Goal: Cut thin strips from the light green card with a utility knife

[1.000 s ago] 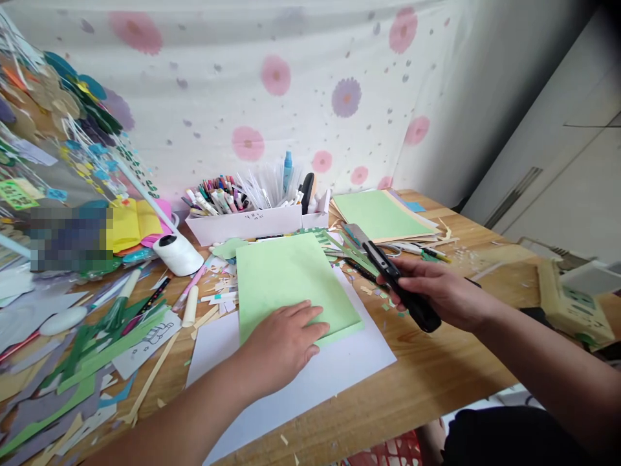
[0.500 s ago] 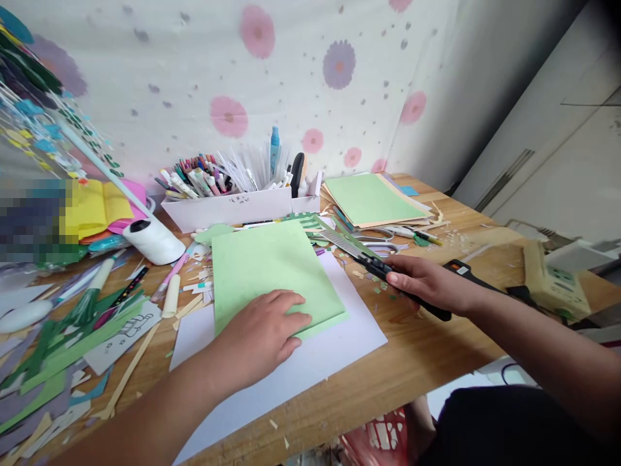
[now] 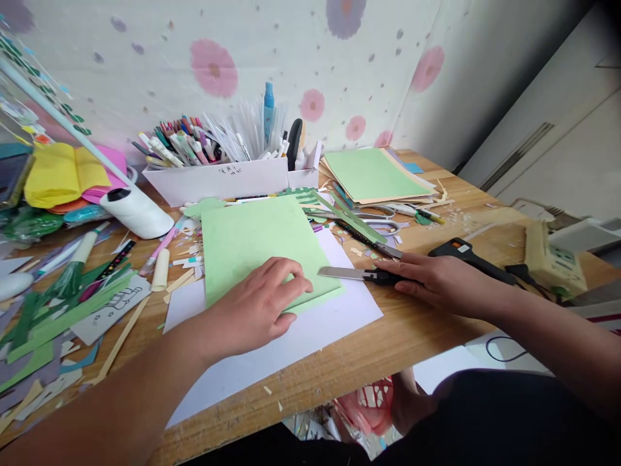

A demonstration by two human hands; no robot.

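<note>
Paper [image 3: 252, 239], light green, lies on a white sheet [image 3: 252, 362], perhaps to shield the surface [image 3: 412, 323]. The left hand [image 3: 266, 298] rests on it, grip loose and empty, seemingly for steadying. The right hand [image 3: 431, 283] covers the handle of a knife [image 3: 359, 275], blade tip overlapping the paper's edge; whether that grip clasps it cannot be told. Handwriting on the pen box [image 3: 218, 184] is illegible.

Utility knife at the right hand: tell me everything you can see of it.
The utility knife has a slim, silver-grey, metallic-looking blade, extended, and a black handle that looks like plastic. It appears roughly level, the blade pointing toward the picture's left. In view, the tip overlaps the right edge of the light-green sheet; whether it touches the paper is unclear. The right hand covers much of the handle.
</note>
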